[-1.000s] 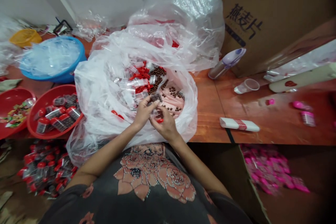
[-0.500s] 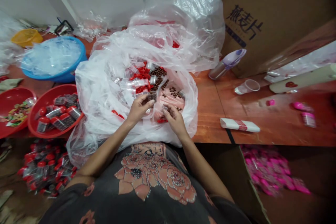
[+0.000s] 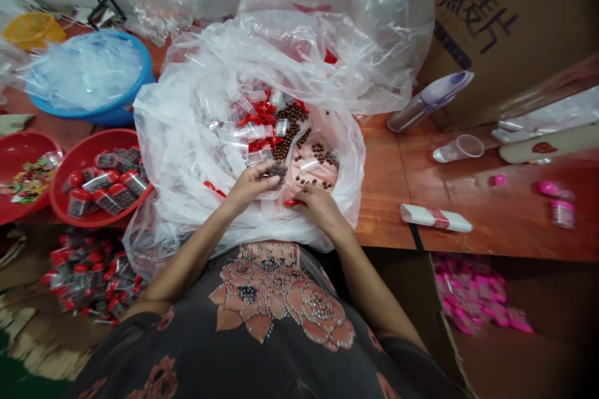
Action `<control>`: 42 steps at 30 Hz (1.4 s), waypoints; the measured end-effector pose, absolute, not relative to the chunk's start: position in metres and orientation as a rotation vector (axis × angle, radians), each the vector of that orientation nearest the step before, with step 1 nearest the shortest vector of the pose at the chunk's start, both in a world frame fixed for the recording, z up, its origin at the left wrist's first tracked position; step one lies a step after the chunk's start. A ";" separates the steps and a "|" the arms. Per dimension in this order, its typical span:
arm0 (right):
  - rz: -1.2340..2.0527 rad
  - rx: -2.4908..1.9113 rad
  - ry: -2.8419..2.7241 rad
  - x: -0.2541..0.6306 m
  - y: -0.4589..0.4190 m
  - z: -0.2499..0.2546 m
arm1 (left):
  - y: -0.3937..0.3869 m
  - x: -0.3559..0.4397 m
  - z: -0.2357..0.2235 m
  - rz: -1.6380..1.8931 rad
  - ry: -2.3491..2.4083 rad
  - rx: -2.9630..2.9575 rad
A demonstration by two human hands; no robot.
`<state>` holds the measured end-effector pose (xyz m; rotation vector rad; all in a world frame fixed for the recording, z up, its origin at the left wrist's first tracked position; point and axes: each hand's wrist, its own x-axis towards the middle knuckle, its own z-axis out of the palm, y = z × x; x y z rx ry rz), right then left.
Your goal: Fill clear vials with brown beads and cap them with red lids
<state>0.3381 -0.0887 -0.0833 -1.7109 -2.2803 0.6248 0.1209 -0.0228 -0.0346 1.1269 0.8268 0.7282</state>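
One left hand [image 3: 247,188] gripped a small box [image 3: 279,170] over the bag [image 3: 175,206], right hand [image 3: 321,204] at a red lid [image 3: 292,202] inside, whether gripping I couldn't tell.

A big brown box [image 3: 538,31] stands at the back of the counter [image 3: 384,199]. Near it are a bottle [image 3: 435,95] with a light purple top and a clear cup [image 3: 463,147]. A white roll [image 3: 421,216] with a red band lies closer in. On the left, a yellow bowl [image 3: 49,33] sits behind a blue tub [image 3: 115,113].
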 end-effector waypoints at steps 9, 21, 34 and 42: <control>0.940 -1.457 -1.225 0.332 -0.085 -0.065 | -0.029 0.123 -0.028 0.617 0.722 0.888; 1.201 -1.197 -1.618 0.344 -0.071 -0.031 | -0.035 0.127 -0.032 0.443 0.634 0.972; 1.273 -1.322 -0.926 0.356 -0.081 -0.051 | -0.037 0.127 -0.039 0.461 0.655 1.123; 1.271 -1.167 -0.886 0.341 -0.087 -0.041 | -0.051 0.141 -0.039 0.431 0.668 1.024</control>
